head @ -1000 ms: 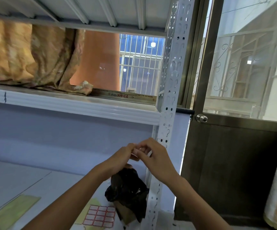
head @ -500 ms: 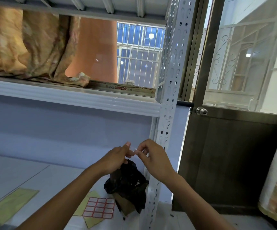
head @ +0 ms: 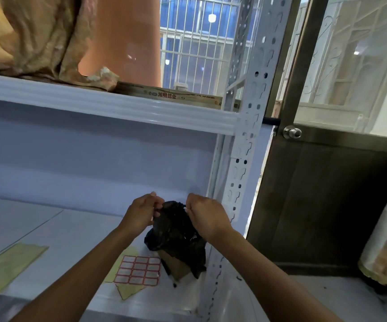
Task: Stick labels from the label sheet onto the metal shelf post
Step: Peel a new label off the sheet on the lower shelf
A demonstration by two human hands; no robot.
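**Pinching hands raised in front of the shelf post**

Hovering side by side above the lower shelf (head: 48,228), both hands are raised with a small gap between them. The left hand (head: 141,212) has its fingers curled in toward the thumb in a narrow pinch; its fingertips sit against the top edge of a black plastic bag (head: 176,233) as seen from the head camera, though whether they actually grip the bag or only pass in front of it cannot be told. The right hand (head: 207,217) is closed the same way, thumb and forefinger brought tightly together near the bag's top. Whatever may be held between those fingertips is too small to make out, so I cannot tell if a label is in either pinch.

The label sheet (head: 139,270), a grid of white labels with red borders, lies flat on the lower shelf below the left forearm, resting on yellowish backing paper (head: 127,291) and just beside the bag's base. Another yellow-green sheet (head: 6,263) lies well apart to the left on the same shelf.

The metal shelf post (head: 246,140), white and perforated, stands upright just to the right of the right hand, near it but not touched. Right of the post is a door with a round metal knob (head: 292,132).
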